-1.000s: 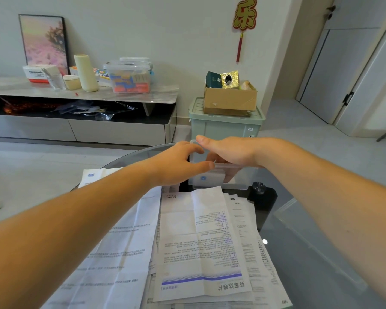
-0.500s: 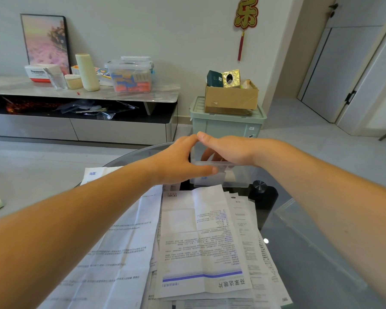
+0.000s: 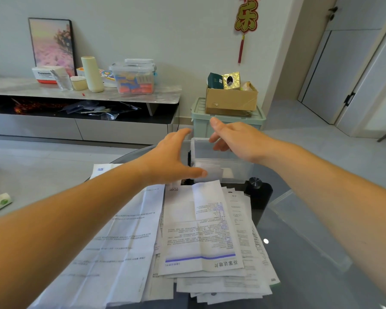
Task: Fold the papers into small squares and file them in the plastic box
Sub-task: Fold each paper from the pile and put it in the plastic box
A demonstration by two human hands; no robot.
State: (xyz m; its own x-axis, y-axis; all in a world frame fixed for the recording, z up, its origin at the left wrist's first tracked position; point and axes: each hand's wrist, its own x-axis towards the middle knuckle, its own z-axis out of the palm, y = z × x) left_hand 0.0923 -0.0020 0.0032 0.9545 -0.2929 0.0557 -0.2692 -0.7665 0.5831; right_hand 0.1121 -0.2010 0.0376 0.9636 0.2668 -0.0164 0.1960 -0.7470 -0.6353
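A small clear plastic box (image 3: pixel 236 169) stands at the far side of the glass table (image 3: pixel 310 253). A folded white paper (image 3: pixel 210 171) lies inside it near the front wall. My left hand (image 3: pixel 169 157) hovers spread open just left of the box, its thumb tip by the front left corner. Over the box's open top, my right hand (image 3: pixel 236 139) hangs with loosely bent fingers and holds nothing. A loose stack of unfolded printed papers (image 3: pixel 201 237) lies in front of the box, with a large creased sheet (image 3: pixel 120 241) on its left.
A black knob (image 3: pixel 255 182) sits on the dark table base right of the box. Beyond the table stand a green storage bin (image 3: pixel 201 128) topped by a cardboard box (image 3: pixel 231 100) and a low cabinet (image 3: pixel 76 92) with containers.
Both hands were pressed together on top of the plastic box. They have now drawn apart, left hand to the left, right hand up, exposing the box and the folded paper inside.
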